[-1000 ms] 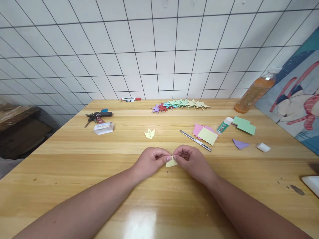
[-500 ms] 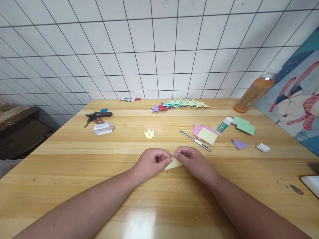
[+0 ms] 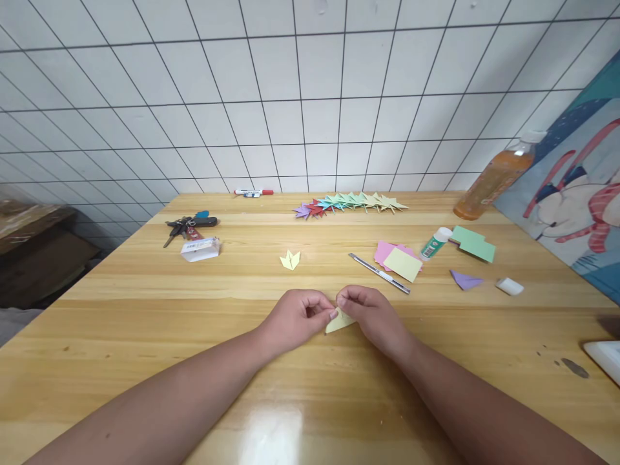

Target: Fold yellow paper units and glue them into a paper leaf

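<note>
Both hands meet at a small folded piece of yellow paper (image 3: 340, 321) just above or on the wooden table. My left hand (image 3: 303, 318) pinches its left upper part between thumb and fingers. On the other side my right hand (image 3: 372, 314) is closed on the paper's upper right, covering that part. Beyond my left hand lies a folded yellow paper piece (image 3: 290, 260) with pointed tips. A utility knife (image 3: 380, 274) rests past my right hand, beside a yellow sheet (image 3: 403, 265) on top of pink sheets (image 3: 383, 253).
A row of folded paper pieces (image 3: 351, 203) lies near the wall. Rightward are a glue stick (image 3: 434, 244), green sheets (image 3: 475, 243), a purple folded paper (image 3: 465, 279), an eraser (image 3: 509, 286) and a bottle (image 3: 494, 177). Leftward are keys (image 3: 186, 226), a small box (image 3: 200, 249) and a marker (image 3: 254, 193).
The yellow paper has shifted slightly right and tilted a little, with my left hand moving along with it. Both hands keep their pinch. Objects on the table stay put.
</note>
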Available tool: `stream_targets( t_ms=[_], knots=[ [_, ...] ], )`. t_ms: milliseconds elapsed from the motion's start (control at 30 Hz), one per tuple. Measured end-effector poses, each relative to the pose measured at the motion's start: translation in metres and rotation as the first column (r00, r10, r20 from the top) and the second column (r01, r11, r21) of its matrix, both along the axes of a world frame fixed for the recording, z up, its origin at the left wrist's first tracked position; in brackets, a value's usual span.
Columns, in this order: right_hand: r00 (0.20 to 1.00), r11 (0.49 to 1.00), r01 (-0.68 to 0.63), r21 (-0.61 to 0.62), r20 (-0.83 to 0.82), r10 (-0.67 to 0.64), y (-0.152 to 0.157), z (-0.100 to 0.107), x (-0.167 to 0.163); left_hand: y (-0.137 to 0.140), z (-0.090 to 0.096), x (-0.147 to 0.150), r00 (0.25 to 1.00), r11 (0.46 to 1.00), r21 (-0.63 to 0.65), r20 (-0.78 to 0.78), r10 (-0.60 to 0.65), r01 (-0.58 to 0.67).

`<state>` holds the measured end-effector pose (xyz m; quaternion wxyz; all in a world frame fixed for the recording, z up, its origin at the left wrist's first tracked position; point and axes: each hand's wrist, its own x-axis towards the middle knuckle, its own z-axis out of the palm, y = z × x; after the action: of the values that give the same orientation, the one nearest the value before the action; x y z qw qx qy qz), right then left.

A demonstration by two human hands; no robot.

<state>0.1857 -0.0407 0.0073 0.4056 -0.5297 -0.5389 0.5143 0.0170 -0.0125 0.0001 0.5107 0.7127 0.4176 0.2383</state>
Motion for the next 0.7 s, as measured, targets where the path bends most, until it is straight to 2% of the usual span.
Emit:
stream_targets(
  t_ms=[133,233,367,500,633,700],
  knots=[
    [0.995,0.995,-0.076,-0.06,-0.072,0.071,0.0,0.003,0.005,0.0,0.003,-0.001,0.993,0.994,0.004,0.056,0.104,-0.105],
    [0.997,0.997,-0.068,-0.033,-0.033,0.067,0.0,0.002,0.006,0.002,0.004,-0.001,0.987,0.991,0.017,0.089,0.132,-0.135],
    [0.992,0.998,-0.008,0.057,0.126,0.001,0.0,-0.003,0.004,0.003,0.002,-0.002,0.997,0.998,0.043,0.059,0.052,-0.054],
    [0.962,0.985,-0.037,0.171,0.274,-0.012,-0.002,-0.002,0.003,0.002,0.002,-0.004,0.998,0.997,0.058,-0.015,-0.055,0.056],
    [0.966,0.945,0.046,0.325,0.227,-0.125,-0.006,0.005,0.004,0.003,0.006,-0.005,0.997,1.0,-0.022,0.081,0.018,-0.017],
    [0.957,0.918,0.031,0.395,0.253,-0.141,-0.009,0.007,0.006,0.005,0.008,-0.006,0.986,0.996,-0.065,0.151,0.07,-0.06]
  ],
)
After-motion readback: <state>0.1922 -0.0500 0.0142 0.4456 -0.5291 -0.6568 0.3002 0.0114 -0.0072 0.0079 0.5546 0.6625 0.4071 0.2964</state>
